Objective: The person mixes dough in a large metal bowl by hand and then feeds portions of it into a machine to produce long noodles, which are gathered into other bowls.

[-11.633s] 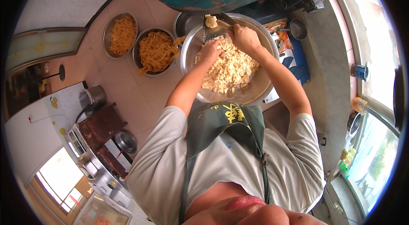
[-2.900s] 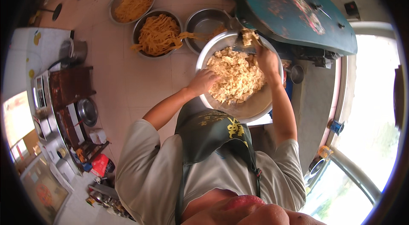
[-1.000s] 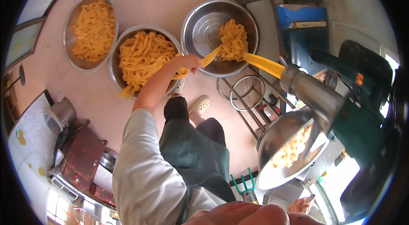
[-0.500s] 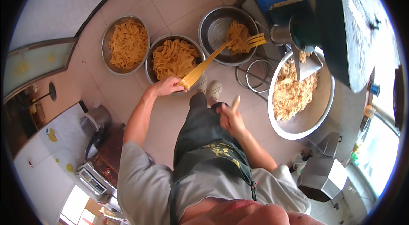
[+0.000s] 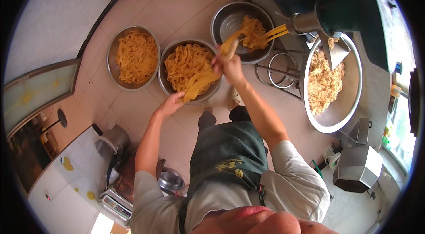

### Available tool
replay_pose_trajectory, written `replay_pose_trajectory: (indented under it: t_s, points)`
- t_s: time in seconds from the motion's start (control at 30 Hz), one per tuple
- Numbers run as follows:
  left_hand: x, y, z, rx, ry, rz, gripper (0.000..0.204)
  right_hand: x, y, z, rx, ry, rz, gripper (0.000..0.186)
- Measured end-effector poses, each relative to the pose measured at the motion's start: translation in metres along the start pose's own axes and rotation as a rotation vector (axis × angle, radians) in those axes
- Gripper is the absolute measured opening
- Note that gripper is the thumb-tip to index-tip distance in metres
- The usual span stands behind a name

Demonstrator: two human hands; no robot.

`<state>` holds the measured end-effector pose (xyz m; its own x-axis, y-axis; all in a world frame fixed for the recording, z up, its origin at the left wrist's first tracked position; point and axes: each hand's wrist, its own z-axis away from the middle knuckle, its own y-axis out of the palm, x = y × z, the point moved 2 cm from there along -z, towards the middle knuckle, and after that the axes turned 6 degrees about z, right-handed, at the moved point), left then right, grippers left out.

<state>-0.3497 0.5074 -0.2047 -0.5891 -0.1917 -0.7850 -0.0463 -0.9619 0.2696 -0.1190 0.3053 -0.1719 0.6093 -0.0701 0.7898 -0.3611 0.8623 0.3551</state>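
Note:
Above the middle metal basin (image 5: 165, 82), a band of wide yellow noodles (image 5: 199, 84) stretches between my two hands. My left hand (image 5: 170, 104) has its fingers closed on the lower end of the band. My right hand (image 5: 230, 69) is closed around a pale stick-like tool (image 5: 230, 48) and is at the band's upper end. Whether its fingers also pinch the noodles is hard to see. Beyond it, strands run to a noodle pile (image 5: 254, 33) in the right metal basin (image 5: 223, 23). More noodles hang from the machine's outlet (image 5: 303, 24) into that pile.
A third basin (image 5: 110, 63) of noodles stands on the floor at left. At right, a large metal bowl (image 5: 313, 116) holds crumbly dough (image 5: 324, 84) below the green machine (image 5: 343, 15). A round metal frame (image 5: 283, 71) stands between. A small bowl (image 5: 171, 179) is near my left elbow.
My right hand has moved up and forward with the tool to the noodle band. My left hand has shifted slightly nearer me, and the band now sags over the middle basin.

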Motion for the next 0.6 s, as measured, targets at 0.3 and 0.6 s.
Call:
replay_pose_trajectory:
  t_s: [0.3, 0.6]
  points:
    - [-0.113, 0.081, -0.117, 0.18, -0.481, 0.588, 0.054, 0.022, 0.156, 0.211, 0.898, -0.329, 0.735, 0.042]
    - [-0.384, 0.079, 0.131, 0.529, 0.124, 0.184, 0.045, 0.047, 0.117, 0.202, 0.396, 0.18, -0.681, 0.08]
